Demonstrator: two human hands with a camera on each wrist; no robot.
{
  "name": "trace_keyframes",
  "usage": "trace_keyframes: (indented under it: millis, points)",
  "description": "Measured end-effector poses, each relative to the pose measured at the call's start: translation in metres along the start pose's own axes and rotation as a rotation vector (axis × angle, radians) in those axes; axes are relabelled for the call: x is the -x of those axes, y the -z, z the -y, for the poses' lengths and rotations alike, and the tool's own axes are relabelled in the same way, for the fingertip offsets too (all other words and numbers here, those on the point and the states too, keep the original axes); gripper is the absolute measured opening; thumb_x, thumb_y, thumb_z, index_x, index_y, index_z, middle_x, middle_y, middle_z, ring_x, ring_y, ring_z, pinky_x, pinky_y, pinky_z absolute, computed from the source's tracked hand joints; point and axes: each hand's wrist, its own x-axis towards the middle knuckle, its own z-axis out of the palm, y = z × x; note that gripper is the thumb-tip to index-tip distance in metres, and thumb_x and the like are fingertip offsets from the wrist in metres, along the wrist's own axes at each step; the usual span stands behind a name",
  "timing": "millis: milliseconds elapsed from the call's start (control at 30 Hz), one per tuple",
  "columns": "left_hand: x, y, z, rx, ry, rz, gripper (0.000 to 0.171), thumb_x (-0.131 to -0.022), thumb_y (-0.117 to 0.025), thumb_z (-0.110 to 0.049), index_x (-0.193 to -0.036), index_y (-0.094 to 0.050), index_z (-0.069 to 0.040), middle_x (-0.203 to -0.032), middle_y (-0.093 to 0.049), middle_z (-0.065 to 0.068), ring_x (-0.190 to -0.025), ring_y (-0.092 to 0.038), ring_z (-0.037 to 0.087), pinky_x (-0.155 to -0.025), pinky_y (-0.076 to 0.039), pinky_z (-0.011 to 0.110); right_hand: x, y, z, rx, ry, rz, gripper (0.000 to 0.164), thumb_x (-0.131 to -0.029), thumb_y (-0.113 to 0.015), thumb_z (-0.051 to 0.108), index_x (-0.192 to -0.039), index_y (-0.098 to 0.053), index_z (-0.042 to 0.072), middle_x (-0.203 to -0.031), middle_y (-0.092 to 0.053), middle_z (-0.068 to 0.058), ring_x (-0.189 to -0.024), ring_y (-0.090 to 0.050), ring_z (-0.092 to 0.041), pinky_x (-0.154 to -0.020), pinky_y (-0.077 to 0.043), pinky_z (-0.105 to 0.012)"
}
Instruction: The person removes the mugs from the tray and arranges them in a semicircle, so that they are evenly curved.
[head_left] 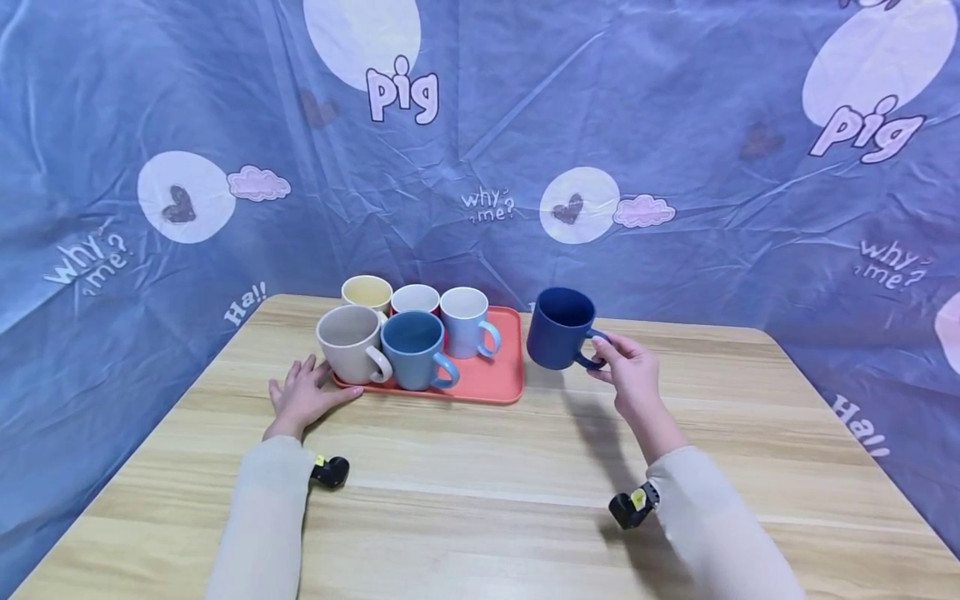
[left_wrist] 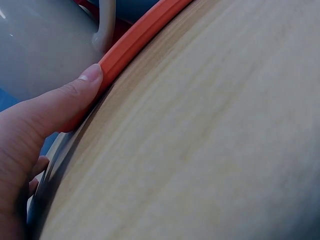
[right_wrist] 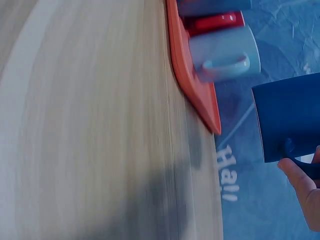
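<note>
My right hand (head_left: 633, 371) pinches the handle of a dark navy mug (head_left: 553, 337), held upright in the air just right of the coral-red tray (head_left: 495, 379). In the right wrist view this mug (right_wrist: 290, 120) shows at the right edge, thumb at its handle. My left hand (head_left: 303, 396) lies at the tray's front left corner, fingers spread, its thumb against the front rim in the left wrist view. Close by it on the tray stands a beige mug (head_left: 348, 346). Beside that are a teal-blue mug (head_left: 412, 354) and a light blue mug (head_left: 461, 325).
Behind them stand a pale yellow mug (head_left: 366, 290) and a red mug with a white inside (head_left: 416, 297), partly hidden. The wooden table (head_left: 450, 500) reaches back to a blue printed cloth (head_left: 487, 150). Black wrist cameras sit on both sleeves.
</note>
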Motion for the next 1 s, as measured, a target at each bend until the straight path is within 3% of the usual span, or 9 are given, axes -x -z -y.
trace_keyframes:
  millis: [267,500,600,1000]
  points:
    - [0.000,-0.002,0.001,-0.002,0.013,-0.005,0.094,-0.064,-0.057,-0.066,-0.133,-0.032,-0.008,-0.137,-0.014,0.026,-0.124,-0.001,0.043,-0.086,0.013,0.063,-0.014,0.034,0.000,-0.018,-0.003,-0.009,0.018,-0.073,-0.069,0.011,-0.091,-0.068,0.008,-0.069,-0.059,-0.005,-0.063,-0.057,-0.013,-0.054,-0.051,-0.034]
    - [0.000,-0.003,0.002,-0.017,-0.002,-0.016,0.095,-0.063,-0.057,-0.067,-0.133,-0.034,-0.008,-0.136,-0.015,0.027,-0.123,-0.003,0.043,-0.086,0.011,0.064,-0.033,0.070,-0.024,0.042,0.054,-0.144,0.035,-0.067,-0.074,0.021,-0.097,-0.066,0.004,-0.068,-0.057,-0.006,-0.061,-0.056,-0.012,-0.051,-0.050,-0.033]
    - [0.000,-0.002,0.001,-0.027,-0.011,-0.025,0.093,-0.063,-0.058,-0.066,-0.132,-0.035,-0.007,-0.136,-0.017,0.028,-0.123,-0.005,0.044,-0.086,0.010,0.065,-0.034,0.078,-0.024,0.064,0.068,-0.182,0.036,-0.066,-0.075,0.021,-0.095,-0.066,0.003,-0.065,-0.056,-0.005,-0.059,-0.056,-0.012,-0.049,-0.050,-0.033]
    - [-0.004,-0.002,0.002,-0.035,0.000,-0.030,0.096,-0.061,-0.057,-0.068,-0.132,-0.035,-0.007,-0.136,-0.017,0.026,-0.123,-0.005,0.043,-0.087,0.010,0.064,-0.029,0.094,-0.017,0.051,0.027,-0.191,0.031,-0.066,-0.075,0.019,-0.093,-0.067,0.005,-0.064,-0.057,-0.001,-0.060,-0.055,-0.010,-0.048,-0.050,-0.030]
